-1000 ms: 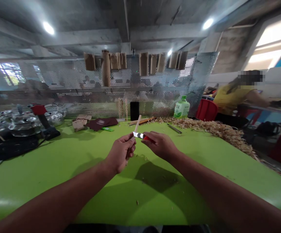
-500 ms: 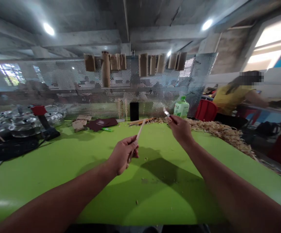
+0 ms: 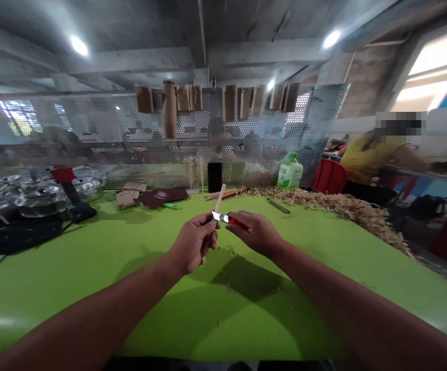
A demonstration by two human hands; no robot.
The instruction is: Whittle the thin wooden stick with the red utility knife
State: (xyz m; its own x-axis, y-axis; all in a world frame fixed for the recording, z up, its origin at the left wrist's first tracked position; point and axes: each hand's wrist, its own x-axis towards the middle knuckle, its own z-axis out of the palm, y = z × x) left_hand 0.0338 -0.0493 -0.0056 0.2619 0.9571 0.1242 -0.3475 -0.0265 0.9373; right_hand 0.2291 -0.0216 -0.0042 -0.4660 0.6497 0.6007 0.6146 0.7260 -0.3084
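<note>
My left hand [image 3: 195, 243] is closed round a thin pale wooden stick [image 3: 220, 199], whose upper end points up and away from me. In my right hand [image 3: 257, 232] is a utility knife [image 3: 223, 218] with a red handle, its bright blade pointing left. The blade lies against the stick just above my left thumb; whether it cuts into the wood I cannot tell. Both hands are above the green tabletop [image 3: 161, 314], where a few small wood shavings [image 3: 234, 254] lie beneath them.
Curly shavings [image 3: 347, 208] are heaped along the right edge. A green bottle [image 3: 290, 172], a dark slim tool [image 3: 278, 205], a black phone [image 3: 214, 177] and brown sandpaper-like sheets [image 3: 163, 196] sit toward the back. Metal kettles [image 3: 39, 201] stand left. A person [image 3: 378, 152] sits at right.
My right hand has swung left and toward me, bringing the knife blade from near the bottle to the stick. My left hand still holds the stick and has shifted only slightly.
</note>
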